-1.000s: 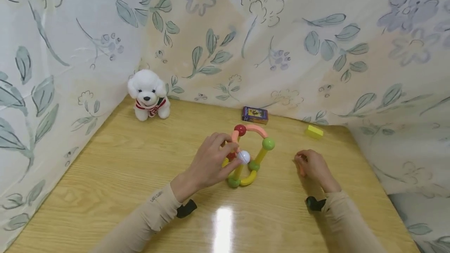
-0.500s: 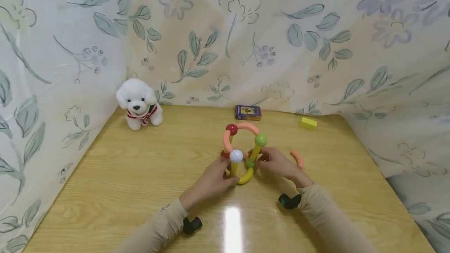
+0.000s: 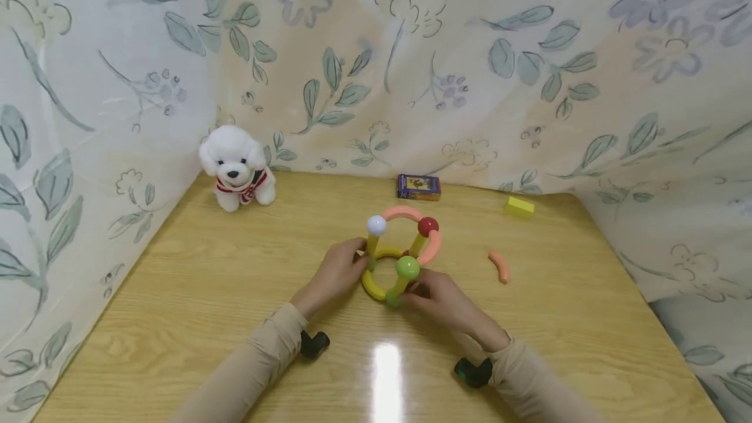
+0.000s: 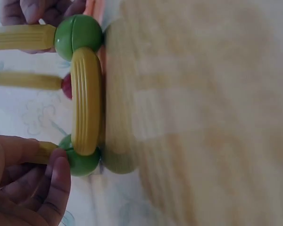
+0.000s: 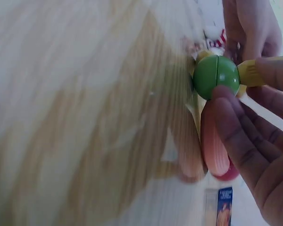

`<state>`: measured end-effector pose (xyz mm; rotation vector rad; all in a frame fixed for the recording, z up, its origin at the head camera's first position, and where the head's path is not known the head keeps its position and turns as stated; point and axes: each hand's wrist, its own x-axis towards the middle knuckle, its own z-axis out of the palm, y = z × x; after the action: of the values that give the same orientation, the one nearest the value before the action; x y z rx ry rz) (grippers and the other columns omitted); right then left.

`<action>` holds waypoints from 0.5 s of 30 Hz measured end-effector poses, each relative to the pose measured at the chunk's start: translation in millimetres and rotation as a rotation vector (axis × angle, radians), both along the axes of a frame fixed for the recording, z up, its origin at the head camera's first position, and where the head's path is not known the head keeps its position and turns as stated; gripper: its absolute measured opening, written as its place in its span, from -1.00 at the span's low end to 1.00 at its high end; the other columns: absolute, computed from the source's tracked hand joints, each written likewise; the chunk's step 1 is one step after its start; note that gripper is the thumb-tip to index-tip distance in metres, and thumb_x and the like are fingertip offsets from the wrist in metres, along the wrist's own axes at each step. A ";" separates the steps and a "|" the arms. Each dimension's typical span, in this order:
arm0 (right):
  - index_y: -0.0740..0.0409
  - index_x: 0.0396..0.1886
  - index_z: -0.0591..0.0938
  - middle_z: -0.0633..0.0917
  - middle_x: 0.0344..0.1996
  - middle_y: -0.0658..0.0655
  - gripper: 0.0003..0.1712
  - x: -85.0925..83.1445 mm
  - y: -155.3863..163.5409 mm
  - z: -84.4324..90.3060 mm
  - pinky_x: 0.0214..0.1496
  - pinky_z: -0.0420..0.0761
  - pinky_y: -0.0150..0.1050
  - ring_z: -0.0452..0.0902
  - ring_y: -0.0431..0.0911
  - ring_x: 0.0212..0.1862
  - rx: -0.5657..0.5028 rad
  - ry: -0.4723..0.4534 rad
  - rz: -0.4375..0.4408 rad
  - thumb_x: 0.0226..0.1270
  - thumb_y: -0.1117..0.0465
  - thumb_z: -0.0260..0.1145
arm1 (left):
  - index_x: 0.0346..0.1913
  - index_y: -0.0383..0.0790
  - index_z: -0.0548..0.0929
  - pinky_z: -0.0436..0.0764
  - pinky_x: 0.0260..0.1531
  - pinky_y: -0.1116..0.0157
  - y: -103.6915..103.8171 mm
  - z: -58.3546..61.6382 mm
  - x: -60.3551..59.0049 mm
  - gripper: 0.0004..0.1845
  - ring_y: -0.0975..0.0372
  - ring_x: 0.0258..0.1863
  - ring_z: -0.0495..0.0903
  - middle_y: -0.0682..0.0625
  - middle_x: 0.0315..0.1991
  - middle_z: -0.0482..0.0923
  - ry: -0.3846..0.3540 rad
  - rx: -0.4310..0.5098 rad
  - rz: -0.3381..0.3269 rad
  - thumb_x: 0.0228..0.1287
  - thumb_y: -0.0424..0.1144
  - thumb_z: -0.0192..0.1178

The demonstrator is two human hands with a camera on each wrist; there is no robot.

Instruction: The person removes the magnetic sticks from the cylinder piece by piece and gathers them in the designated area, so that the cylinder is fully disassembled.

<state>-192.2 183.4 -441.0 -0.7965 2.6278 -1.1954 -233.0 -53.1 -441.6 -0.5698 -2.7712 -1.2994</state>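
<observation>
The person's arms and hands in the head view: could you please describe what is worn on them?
Both arms wear long beige sleeves: the left sleeve and the right sleeve reach to the wrists. A small black device sits under each wrist, the left one and the right one. The left hand and right hand are bare, without gloves; no rings are visible.

Bare table (image 3: 176,292) leftward; loose pink curved piece (image 3: 499,266) rightward.

We get bright, even light overhead, with a white glare patch on the table (image 3: 384,371) near its front edge. Both wrist views are blurry; head view bends at the edges.
</observation>
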 end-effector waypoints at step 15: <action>0.04 -0.28 0.73 0.73 -0.44 -0.04 -0.82 7.9 31.9 32.3 -0.49 0.49 -0.39 0.44 -0.35 -0.54 -0.050 0.397 -0.209 0.22 0.41 0.35 | -0.15 -0.32 0.59 0.43 -0.47 0.45 -2.1 34.5 39.5 -0.88 0.27 -0.47 0.42 -0.06 -0.30 0.55 0.273 0.105 -0.059 0.29 -0.35 0.21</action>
<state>-184.3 215.3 -408.7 -0.8624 3.0785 -1.2706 -193.5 -55.2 -407.1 -0.7628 -2.4692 -1.2622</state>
